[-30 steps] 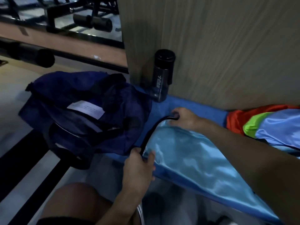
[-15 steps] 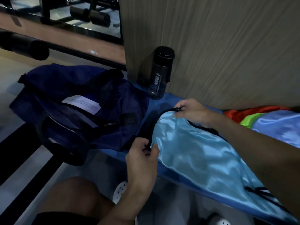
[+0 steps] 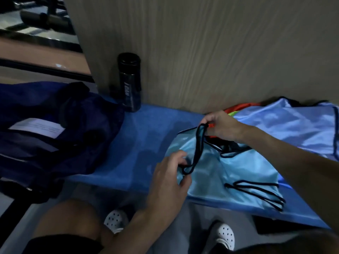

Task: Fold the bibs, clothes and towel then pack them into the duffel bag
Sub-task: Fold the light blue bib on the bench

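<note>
Bib edge (image 3: 199, 143) now higher, between left hand (image 3: 168, 173) and right hand (image 3: 222, 125).

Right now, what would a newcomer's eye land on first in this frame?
The shiny light blue bib at centre right, its black strap held between the left hand below and the right hand above. At left sits the dark navy duffel bag, with a black bottle upright against the wall beside it. More bibs lie piled at far right.
</note>
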Available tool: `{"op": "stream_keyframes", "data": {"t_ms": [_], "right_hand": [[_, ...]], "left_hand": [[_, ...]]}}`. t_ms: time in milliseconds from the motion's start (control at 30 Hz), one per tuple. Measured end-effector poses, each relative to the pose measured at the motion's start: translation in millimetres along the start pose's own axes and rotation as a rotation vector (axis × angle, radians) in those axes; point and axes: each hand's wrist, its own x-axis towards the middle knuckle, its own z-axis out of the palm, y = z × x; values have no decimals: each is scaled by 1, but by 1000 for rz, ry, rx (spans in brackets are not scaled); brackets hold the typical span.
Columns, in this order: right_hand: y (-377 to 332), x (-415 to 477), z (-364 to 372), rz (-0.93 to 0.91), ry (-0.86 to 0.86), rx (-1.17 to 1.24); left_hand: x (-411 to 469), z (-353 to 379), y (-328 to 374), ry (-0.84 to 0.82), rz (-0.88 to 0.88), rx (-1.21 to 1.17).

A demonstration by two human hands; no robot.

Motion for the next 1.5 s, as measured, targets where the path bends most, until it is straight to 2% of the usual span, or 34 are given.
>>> {"op": "stream_keyframes", "data": {"t_ms": [167, 267, 367, 467, 567, 633, 700, 800, 867, 1000, 1167, 1233, 1367, 1500], "right_hand": [[47, -26, -14, 13, 36, -116], [63, -39, -20, 103, -8, -285], [66, -50, -14, 113, 27, -345], [67, -56, -2, 62, 51, -431], [68, -58, 6, 42, 29, -508], [65, -52, 9, -10, 142, -494], [59, -42, 11, -69, 227, -474], [47, -21, 19, -78, 180, -440], [37, -6, 28, -93, 136, -390], [29, 21, 44, -122, -22, -343], [30, 41, 54, -113, -151, -376], [31, 46, 56, -89, -121, -392], [38, 57, 56, -1, 59, -325], [45, 59, 58, 55, 65, -359]], "left_hand": [[-8, 30, 9, -209, 162, 61], [-8, 41, 10, -223, 284, 110], [6, 47, 0, -201, 321, 362], [12, 48, -19, -360, 246, 713], [7, 51, -26, -480, 221, 811], [6, 50, -23, -453, 216, 742], [6, 45, -18, -330, 187, 639], [6, 32, -19, -101, 6, 552], [7, 20, -24, -46, -144, 492], [6, -3, -27, -120, -366, 390], [2, -10, -28, -164, -401, 240], [1, -11, -29, -185, -411, 207], [2, -15, -30, -192, -422, 162], [1, -19, -31, -227, -416, 144]]}}
